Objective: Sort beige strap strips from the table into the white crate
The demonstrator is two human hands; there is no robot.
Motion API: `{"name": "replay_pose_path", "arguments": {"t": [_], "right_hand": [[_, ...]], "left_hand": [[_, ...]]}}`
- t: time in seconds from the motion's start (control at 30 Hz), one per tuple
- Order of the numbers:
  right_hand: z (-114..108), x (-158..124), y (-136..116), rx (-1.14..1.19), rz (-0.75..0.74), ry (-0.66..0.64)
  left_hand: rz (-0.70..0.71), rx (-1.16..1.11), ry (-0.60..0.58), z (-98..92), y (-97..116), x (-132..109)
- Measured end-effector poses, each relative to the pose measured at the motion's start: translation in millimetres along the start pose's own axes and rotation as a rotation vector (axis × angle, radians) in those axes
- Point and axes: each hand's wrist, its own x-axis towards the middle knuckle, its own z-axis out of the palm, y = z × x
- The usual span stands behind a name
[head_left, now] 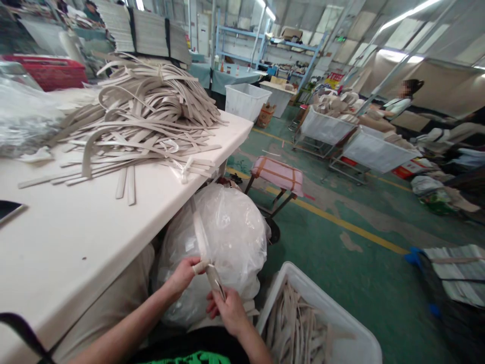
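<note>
1. One left hand [182,277] pinches one flat, pale beige strip [199,232] narrowly between its fingertips; the strip runs up and away from them over the wrapped bundle.
2. One right hand [229,308], just below the left fingers, has its fingers curled at the strip's lower end. One thin, shiny piece [220,290] shows there, too small to name; I cannot tell whether these fingers grip it or the strip.
3. One large, rounded bundle in clear plastic [235,227] lies directly under and beyond the fingers, filling the gap ahead of them.
4. One white plastic bin [364,338] sits to the right of the fingers, near them, holding many loose beige strips [295,323], too tangled to count.
5. One long white table [49,247] bounds the space left of the fingers. Near its left end lies one dark flat object [11,210].
6. One high heap of beige flat strips [159,111], beyond counting, lies on it, ahead and left of the fingers; two short ends jut toward them.
7. One padded pink stool [278,174] stands past the bundle, ahead and right of the fingers.
8. Farther ahead of the fingers stands one white tub [244,98]; well right of it are two loaded white carts, one nearer [379,151], one farther [326,126], with one person [397,105] behind.
</note>
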Motion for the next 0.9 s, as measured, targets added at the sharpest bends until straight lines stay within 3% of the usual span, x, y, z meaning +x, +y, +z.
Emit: {"name": "replay_pose_path", "arguments": {"t": [0.1,0.2,0.3,0.4,0.47,0.63,0.8,0.9], "right_hand": [[4.9,8.8,-13.1,0.031,0.024,-0.002],[6.9,16.5,-32.8,0.027,-0.054,-0.006],[6.9,1.1,-32.5,0.005,-0.096,-0.008],[9.8,-26.4,-19.0,-0.030,-0.031,0.005],[12.5,-35.5,-17.6,-0.020,0.006,0.030],[9.1,-19.0,-42.2,0.017,-0.051,0.107],[-0.3,-36.0,-35.7,0.083,-0.033,0.042],[2.6,-50.2,-28.2,0.092,0.008,0.040]], "left_hand": [[-0.017,-0.053,-0.114,3.1,-1.6,-8.4],[-0.021,-0.117,-0.222,2.0,4.7,-12.9],[0.008,-0.193,-0.116,-8.1,14.8,-10.8],[0.011,-0.211,0.016,-13.4,16.6,-8.1],[0.006,-0.171,0.005,-7.8,11.7,-10.0],[-0.001,-0.183,-0.231,12.7,4.5,-17.9],[0.007,-0.284,-0.052,0.9,15.8,-6.9],[-0.017,-0.298,-0.028,2.0,16.1,-8.5]]}}
